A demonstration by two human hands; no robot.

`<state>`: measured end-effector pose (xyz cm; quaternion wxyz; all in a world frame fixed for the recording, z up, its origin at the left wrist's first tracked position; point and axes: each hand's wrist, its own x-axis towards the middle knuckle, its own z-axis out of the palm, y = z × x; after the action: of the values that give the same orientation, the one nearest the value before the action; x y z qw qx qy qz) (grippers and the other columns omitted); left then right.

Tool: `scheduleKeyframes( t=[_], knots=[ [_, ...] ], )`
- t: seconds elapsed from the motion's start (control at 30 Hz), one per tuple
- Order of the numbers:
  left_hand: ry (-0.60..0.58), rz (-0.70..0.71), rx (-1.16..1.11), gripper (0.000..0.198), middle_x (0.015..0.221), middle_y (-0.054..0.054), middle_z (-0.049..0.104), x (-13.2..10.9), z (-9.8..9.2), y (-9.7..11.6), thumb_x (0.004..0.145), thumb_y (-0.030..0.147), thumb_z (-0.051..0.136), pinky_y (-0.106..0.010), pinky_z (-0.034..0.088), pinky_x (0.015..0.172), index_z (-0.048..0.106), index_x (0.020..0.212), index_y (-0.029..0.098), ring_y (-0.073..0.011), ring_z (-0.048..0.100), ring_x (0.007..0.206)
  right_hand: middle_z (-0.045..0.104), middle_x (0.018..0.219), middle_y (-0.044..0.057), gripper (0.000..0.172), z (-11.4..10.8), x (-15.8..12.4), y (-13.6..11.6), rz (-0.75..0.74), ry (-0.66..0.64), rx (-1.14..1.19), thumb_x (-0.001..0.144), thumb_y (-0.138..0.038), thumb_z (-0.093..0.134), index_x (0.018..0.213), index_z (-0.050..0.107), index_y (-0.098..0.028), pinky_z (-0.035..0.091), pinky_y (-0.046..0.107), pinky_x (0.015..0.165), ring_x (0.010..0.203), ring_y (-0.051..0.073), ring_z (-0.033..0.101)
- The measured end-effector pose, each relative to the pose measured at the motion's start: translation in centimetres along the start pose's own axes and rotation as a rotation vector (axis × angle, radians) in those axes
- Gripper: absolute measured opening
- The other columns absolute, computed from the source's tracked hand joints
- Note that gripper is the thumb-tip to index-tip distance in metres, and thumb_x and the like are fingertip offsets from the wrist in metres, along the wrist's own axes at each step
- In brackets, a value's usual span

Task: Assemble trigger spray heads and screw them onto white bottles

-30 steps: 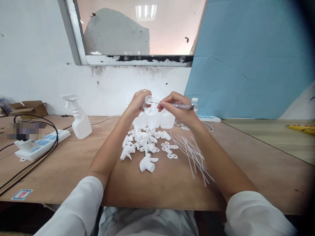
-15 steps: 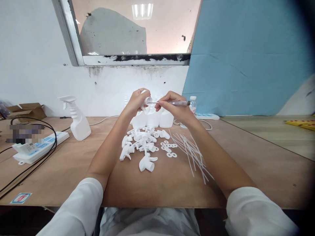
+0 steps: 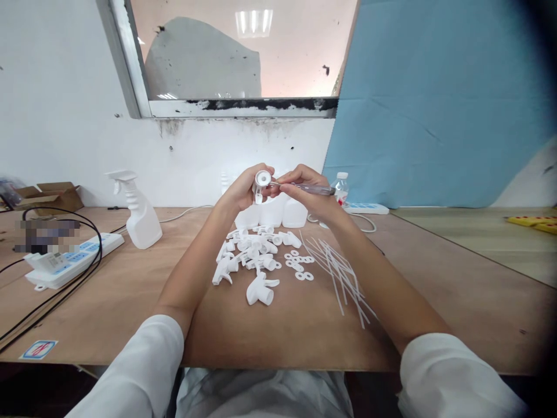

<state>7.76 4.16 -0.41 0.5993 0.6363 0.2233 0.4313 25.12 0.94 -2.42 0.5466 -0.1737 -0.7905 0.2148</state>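
My left hand [image 3: 243,188] is closed around a white spray-trigger head [image 3: 261,181], held up above the table with its round cap opening turned towards me. My right hand [image 3: 304,188] pinches a thin tool with a clear handle [image 3: 315,188]; its metal tip points left into the cap opening. Below the hands lies a pile of white trigger heads [image 3: 250,255], several small white washers [image 3: 299,264] and a fan of thin white dip tubes [image 3: 342,270]. Behind the hands stand white bottles [image 3: 272,212], partly hidden.
A finished white spray bottle [image 3: 138,212] stands at the left on the wooden table [image 3: 435,302]. A power strip [image 3: 69,258] with black cables lies further left, beside a cardboard box [image 3: 47,196]. A small water bottle [image 3: 342,187] and another power strip [image 3: 365,208] sit at the back.
My left hand has turned the trigger head so its round opening now faces me, and both hands sit slightly lower. The tool's tip stays at the opening.
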Motion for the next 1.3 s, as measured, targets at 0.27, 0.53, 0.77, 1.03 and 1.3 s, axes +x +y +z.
scheduleKeyframes(
  t=[0.27,0.53,0.77,1.03,1.3],
  knots=[
    [0.060,-0.079,0.086,0.010,0.054,0.001,0.044,1.0,-0.8,-1.4,0.065,0.025,0.056,-0.018,0.025,0.038,0.049,0.068,0.017,-0.0079,0.044,0.042,0.060,0.112,0.007,0.002,-0.3,0.1,-0.4,-0.240,-0.059,-0.374,0.084,-0.025,0.064,0.083,0.062,-0.025,0.051,0.040,0.086,0.105,0.022,0.058],
    [0.198,-0.076,0.700,0.014,0.061,-0.004,0.057,0.2,-0.6,-1.0,0.069,0.030,0.060,-0.022,0.028,0.039,0.055,0.075,0.018,-0.0125,0.049,0.044,0.067,0.085,0.003,0.012,-1.0,-0.2,-0.3,-0.055,-0.148,-0.349,0.085,-0.031,0.063,0.078,0.064,-0.022,0.047,0.031,0.068,0.074,0.016,0.060],
    [0.131,-0.182,1.056,0.023,0.058,-0.006,0.060,0.4,-2.4,-1.7,0.066,0.036,0.066,-0.025,0.035,0.043,0.059,0.078,0.018,-0.0178,0.054,0.045,0.061,0.055,0.000,0.027,-1.3,-0.4,-1.5,0.075,-0.142,-0.411,0.085,-0.031,0.064,0.061,0.064,-0.018,0.042,0.028,0.055,0.055,0.013,0.057],
    [-0.197,-0.731,1.194,0.033,0.062,-0.005,0.065,1.3,-4.5,-4.1,0.041,0.027,0.085,-0.031,0.049,0.061,0.066,0.067,0.018,-0.0246,0.063,0.062,0.060,0.053,0.001,0.034,-2.1,-0.4,-2.1,0.091,-0.124,-0.440,0.086,-0.031,0.063,0.055,0.059,-0.018,0.043,0.028,0.054,0.057,0.015,0.060],
    [-0.235,-0.721,1.163,0.034,0.078,-0.009,0.070,1.7,-5.4,-4.5,0.044,0.025,0.083,-0.033,0.052,0.067,0.070,0.075,0.018,-0.0265,0.065,0.076,0.057,0.049,0.000,0.036,-2.7,-0.5,-3.0,0.152,-0.239,-0.484,0.087,-0.031,0.063,0.053,0.058,-0.018,0.041,0.027,0.050,0.056,0.014,0.060]
  ],
)
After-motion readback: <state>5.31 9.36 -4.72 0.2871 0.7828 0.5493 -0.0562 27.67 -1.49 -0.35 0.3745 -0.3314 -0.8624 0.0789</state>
